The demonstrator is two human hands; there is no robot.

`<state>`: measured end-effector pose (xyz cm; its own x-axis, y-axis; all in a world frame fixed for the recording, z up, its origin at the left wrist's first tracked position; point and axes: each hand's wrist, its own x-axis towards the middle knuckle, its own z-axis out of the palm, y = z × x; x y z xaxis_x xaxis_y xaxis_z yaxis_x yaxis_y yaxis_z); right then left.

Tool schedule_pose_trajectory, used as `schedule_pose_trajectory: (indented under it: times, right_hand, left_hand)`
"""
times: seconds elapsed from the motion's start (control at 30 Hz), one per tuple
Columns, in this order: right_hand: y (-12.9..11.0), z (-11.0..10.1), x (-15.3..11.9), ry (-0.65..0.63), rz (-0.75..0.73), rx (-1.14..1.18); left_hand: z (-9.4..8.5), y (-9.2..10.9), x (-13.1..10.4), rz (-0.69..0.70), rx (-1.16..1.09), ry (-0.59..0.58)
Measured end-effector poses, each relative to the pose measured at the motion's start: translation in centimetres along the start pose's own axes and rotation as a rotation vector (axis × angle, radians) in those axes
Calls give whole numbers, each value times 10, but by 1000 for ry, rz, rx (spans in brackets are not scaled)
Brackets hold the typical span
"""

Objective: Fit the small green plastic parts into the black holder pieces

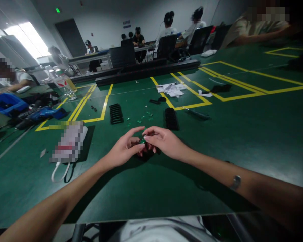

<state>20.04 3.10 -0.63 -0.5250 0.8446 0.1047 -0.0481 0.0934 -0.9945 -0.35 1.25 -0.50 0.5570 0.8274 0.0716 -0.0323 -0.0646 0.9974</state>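
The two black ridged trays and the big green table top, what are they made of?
The left black ridged tray and the right black ridged tray look like matte moulded plastic: even black, regular ribs, no shine. The green table top looks like a smooth rubbery or vinyl mat with a soft sheen and yellow lines; which one is hard to tell.

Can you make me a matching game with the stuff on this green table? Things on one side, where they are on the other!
Things:
1. small green part
2. blue bin
3. white papers
4. black tray

Places:
A. far left edge of the table
B. between the left hand and right hand
C. beyond the hands, to the left, beside a yellow line
D. far side, inside a yellow-lined box

Pairs: 1-B, 2-A, 3-D, 4-C
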Motion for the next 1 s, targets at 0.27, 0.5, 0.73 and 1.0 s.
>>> schedule_pose_trajectory:
  times: [0.27, 0.5, 0.73, 1.0]
  right_hand:
    - [-3, -3, 0, -57, 23, -27]
    - [-3, -5, 3, -111, 33, 18]
    - [-6, -8, 1, -156, 59, 9]
    - [-8, -11, 0, -166, 100, 5]
  left_hand:
    - [-1, 0, -1, 42, -9, 20]
    - [0, 3, -3, 60, 4, 28]
    - [-1, 5, -4, 52, 2, 19]
    - [-3, 4, -4, 33, 27, 8]
